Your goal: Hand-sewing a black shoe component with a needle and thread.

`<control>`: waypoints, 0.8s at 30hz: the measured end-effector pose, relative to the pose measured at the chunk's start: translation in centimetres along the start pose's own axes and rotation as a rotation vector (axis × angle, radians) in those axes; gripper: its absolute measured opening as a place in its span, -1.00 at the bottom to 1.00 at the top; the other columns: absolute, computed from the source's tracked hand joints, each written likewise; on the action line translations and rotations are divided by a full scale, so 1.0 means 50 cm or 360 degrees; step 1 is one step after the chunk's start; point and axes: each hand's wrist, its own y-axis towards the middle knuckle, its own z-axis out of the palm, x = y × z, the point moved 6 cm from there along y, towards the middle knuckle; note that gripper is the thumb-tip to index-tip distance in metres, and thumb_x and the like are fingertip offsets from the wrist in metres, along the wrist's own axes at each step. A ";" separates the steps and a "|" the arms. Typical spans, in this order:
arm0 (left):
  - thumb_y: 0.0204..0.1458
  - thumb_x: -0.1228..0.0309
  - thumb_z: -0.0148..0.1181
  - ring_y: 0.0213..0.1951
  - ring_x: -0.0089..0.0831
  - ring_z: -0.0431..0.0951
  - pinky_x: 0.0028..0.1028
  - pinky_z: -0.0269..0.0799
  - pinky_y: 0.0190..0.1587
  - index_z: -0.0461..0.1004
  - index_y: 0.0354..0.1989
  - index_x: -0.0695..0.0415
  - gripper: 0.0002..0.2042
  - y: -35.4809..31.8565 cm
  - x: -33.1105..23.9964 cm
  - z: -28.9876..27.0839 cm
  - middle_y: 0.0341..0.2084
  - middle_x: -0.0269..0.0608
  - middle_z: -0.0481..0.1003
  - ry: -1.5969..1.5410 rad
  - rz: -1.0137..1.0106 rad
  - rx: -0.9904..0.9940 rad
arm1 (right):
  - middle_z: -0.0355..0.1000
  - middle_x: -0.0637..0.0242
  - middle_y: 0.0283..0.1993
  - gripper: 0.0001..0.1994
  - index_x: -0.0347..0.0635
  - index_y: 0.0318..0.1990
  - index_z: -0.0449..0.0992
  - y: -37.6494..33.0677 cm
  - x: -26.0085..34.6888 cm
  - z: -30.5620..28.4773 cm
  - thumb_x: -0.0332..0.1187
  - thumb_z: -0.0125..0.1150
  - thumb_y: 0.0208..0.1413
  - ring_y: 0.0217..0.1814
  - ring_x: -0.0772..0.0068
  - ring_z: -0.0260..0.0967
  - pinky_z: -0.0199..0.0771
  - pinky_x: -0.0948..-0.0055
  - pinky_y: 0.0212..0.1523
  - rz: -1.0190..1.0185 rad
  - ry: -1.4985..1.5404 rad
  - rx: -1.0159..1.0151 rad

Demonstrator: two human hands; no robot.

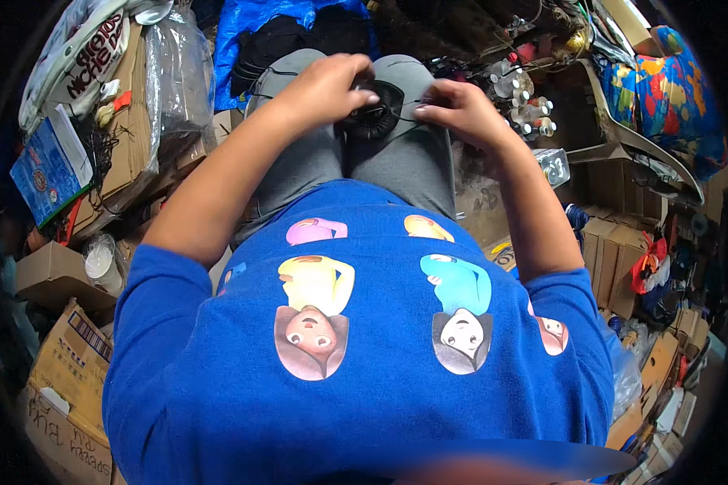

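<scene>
A black rounded piece [372, 115] with a ribbed lower edge rests between my thighs on my grey trousers [299, 158]. My left hand [332, 87] is at its left upper side, fingers curled and thumb bent toward it; what the fingertips hold is hidden. On the other side, my right hand [459, 111] pinches a thin black cord [409, 128] that runs to the black piece. Another dark strand [272, 73] lies across my left knee, beside my left hand. The exact kind of the black piece cannot be made out.
Beyond my knees, dark items [271, 44] lie on a blue plastic sheet [228, 48]. Several clear bottles [534, 113] stand to the right, near cardboard boxes [615, 250]. At the left are a plastic-wrapped bundle [178, 73], a blue booklet [50, 166] and a carton [69, 380].
</scene>
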 end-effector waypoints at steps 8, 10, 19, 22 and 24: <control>0.04 0.32 0.15 -0.33 -0.39 0.48 -0.43 0.38 -0.22 0.46 -0.33 0.27 -0.78 -0.185 0.150 -0.153 -0.43 -0.20 0.51 -0.0010 -0.0997 0.0509 | 0.06 0.55 -0.57 -0.78 0.01 -0.37 0.47 -0.181 -0.010 -0.206 -0.08 0.12 0.05 -0.49 0.59 0.00 0.10 0.25 -0.02 -0.0773 0.2133 -0.0080; 0.09 0.29 0.09 -0.35 -0.42 0.46 -0.44 0.35 -0.22 0.43 -0.42 0.24 -0.77 -0.157 0.173 -0.195 -0.49 -0.23 0.47 -0.0304 -0.0745 0.0206 | 0.18 0.56 -0.49 -0.71 -0.04 -0.10 0.51 -0.174 -0.058 -0.182 -0.14 0.13 0.08 -0.43 0.61 0.08 0.12 0.38 -0.08 -0.0408 0.1978 -0.0203; 0.18 0.20 -0.11 -0.60 -0.42 0.27 -0.42 0.25 -0.34 0.21 -0.69 0.04 -0.62 -0.050 0.029 -0.141 -0.69 -0.29 0.25 -0.2961 -0.0182 -0.0510 | 0.44 0.20 -0.52 -0.75 -0.18 -0.50 0.51 -0.155 -0.141 -0.064 -0.20 0.15 0.06 -0.48 0.22 0.35 0.29 0.35 -0.27 0.0561 -0.0980 -0.0193; 0.20 0.22 -0.12 -0.68 -0.58 -0.04 -0.54 0.02 -0.44 0.04 -0.73 -0.01 -0.58 -0.059 0.066 -0.120 -0.78 -0.46 -0.01 -0.2854 -0.0368 -0.0421 | 0.28 0.19 -0.63 -0.65 -0.17 -0.65 0.27 -0.195 -0.144 -0.068 -0.19 0.10 0.07 -0.51 0.09 0.25 0.12 0.23 -0.39 -0.0113 -0.1209 -0.0473; 0.20 0.24 -0.11 -0.71 -0.59 -0.06 -0.54 0.02 -0.45 0.06 -0.74 -0.02 -0.58 -0.067 0.090 -0.124 -0.80 -0.47 -0.02 -0.2809 -0.0366 -0.0374 | 0.31 0.22 -0.60 -0.68 -0.15 -0.62 0.28 -0.210 -0.145 -0.057 -0.19 0.08 0.09 -0.47 0.11 0.26 0.11 0.24 -0.31 -0.0188 -0.1289 -0.0503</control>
